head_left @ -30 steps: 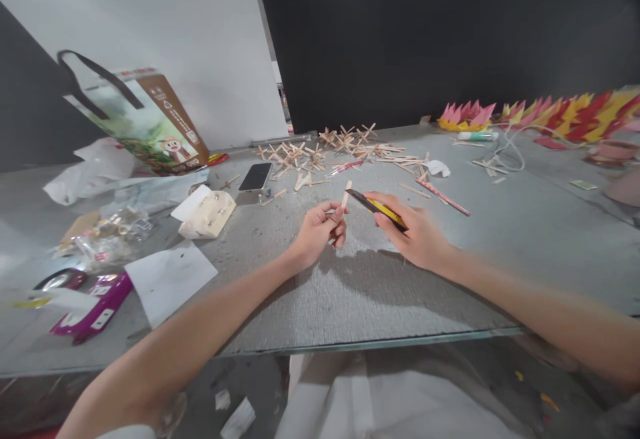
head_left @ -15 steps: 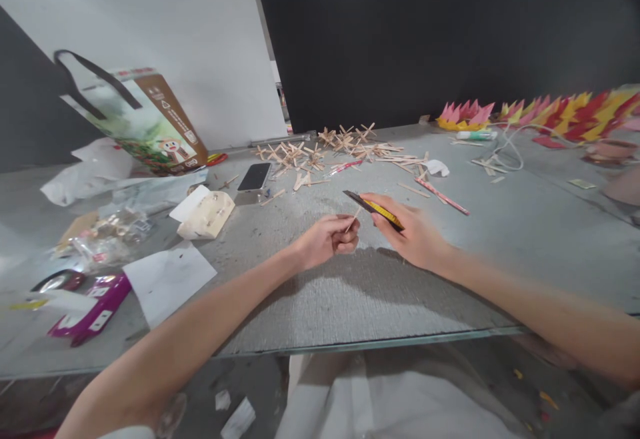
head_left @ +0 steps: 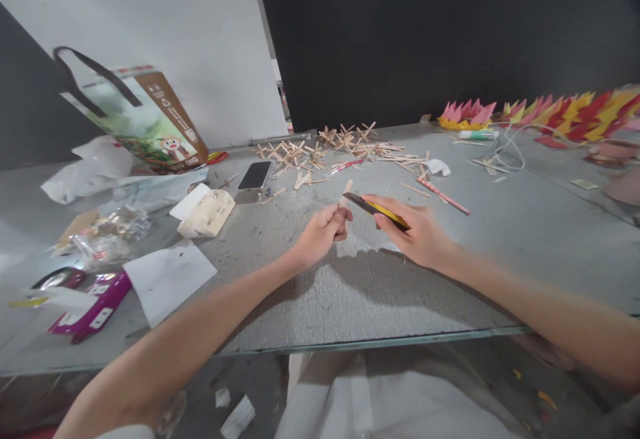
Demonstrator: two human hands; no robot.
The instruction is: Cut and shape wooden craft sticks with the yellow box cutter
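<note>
Between the thumb and fingers of my left hand (head_left: pixel 324 231) a flat wooden craft stick (head_left: pixel 347 190) stands up, its rounded end above the fingertips. My right hand (head_left: pixel 419 232) is wrapped round a yellow and black utility knife (head_left: pixel 385 214). The dark blade tip meets or nearly meets the stick's edge; I cannot tell which. Both hands are over the near middle of the table. Behind them lies a pile of wooden sticks (head_left: pixel 300 158), many joined into star-like crosses.
On the left are a phone (head_left: pixel 255 176), an opened cream packet (head_left: pixel 209 214), white paper (head_left: pixel 170 280), a purple tape dispenser (head_left: pixel 103 306) and a standing printed bag (head_left: pixel 150 119). A red patterned pencil-like stick (head_left: pixel 443 196), a glue stick (head_left: pixel 477 135) and folded paper petals (head_left: pixel 467 114) lie to the right.
My left hand has turned and shifted slightly left, so the stick now shows its broad face and points up. My right hand with the knife has moved slightly right.
</note>
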